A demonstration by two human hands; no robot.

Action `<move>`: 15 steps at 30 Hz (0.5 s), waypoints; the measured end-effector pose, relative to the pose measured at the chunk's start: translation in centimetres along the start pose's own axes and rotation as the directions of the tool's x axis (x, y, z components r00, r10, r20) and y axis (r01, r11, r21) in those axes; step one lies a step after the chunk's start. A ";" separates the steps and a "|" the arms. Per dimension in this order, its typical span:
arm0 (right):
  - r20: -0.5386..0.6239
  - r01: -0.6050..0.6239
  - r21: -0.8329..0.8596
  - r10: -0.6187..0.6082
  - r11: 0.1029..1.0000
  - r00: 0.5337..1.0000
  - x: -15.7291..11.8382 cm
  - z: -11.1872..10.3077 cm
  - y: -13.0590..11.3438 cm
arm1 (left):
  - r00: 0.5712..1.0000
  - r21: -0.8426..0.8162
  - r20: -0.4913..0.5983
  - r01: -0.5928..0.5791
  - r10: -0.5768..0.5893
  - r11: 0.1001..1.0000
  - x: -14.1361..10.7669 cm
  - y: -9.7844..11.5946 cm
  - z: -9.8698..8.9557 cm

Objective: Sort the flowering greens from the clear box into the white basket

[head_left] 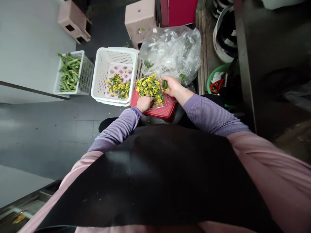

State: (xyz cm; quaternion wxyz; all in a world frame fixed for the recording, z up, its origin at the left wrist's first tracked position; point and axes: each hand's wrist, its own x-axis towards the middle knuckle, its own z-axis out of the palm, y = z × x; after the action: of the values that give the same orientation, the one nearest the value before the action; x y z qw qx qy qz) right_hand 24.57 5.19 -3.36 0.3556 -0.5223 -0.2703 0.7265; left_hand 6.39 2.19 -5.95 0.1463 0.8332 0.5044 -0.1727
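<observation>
A heap of green stems with yellow flowers (148, 84) lies on clear plastic over a red stool (161, 111) in front of me. My left hand (145, 103) rests at the heap's near edge, its fingers curled among the stems; what they pinch is hidden. At the heap's right side my right hand (170, 86) is closed on a few green stems (164, 84). A big clear plastic bag (172, 48) spreads out just beyond both hands, with some green leaves inside it.
Left of the stool stands a white basket (97, 76) with some flowering stems at its bottom. Farther left, a smaller white basket (86, 74) holds thick green stalks (70, 72). Pink stools (140, 19) stand behind. A green tub (220, 68) is at the right, beside a dark counter.
</observation>
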 end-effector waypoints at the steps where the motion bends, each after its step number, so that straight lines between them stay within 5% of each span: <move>1: -0.012 -0.010 0.031 0.010 0.999 1.000 0.0 0.0 -0.1 | 1.000 0.032 0.012 -0.015 0.015 0.999 0.4 0.2 0.2; 7: -0.022 -0.038 0.110 0.041 0.993 0.999 -0.2 0.3 0.0 | 0.994 0.082 0.041 -0.108 0.104 0.991 2.1 1.0 0.4; 11: -0.029 -0.007 0.107 0.010 0.994 1.000 -0.1 0.2 0.1 | 0.994 -0.240 -0.107 -0.057 0.032 0.969 2.0 -0.3 0.2; 13: -0.035 -0.008 0.100 0.011 0.995 0.999 -0.1 0.1 0.0 | 0.979 -0.545 -0.171 0.000 -0.111 0.839 1.6 -1.2 -0.1; 15: -0.034 -0.016 0.082 0.019 0.997 0.999 -0.1 0.1 0.0 | 0.954 -0.814 -0.112 0.072 -0.278 0.576 1.1 -1.9 -0.5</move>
State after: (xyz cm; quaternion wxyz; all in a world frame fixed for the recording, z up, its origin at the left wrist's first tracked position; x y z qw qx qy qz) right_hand 24.49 5.07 -3.25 0.3749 -0.5222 -0.2298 0.7307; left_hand 5.21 4.09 -6.14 0.4284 0.6373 0.6214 0.1556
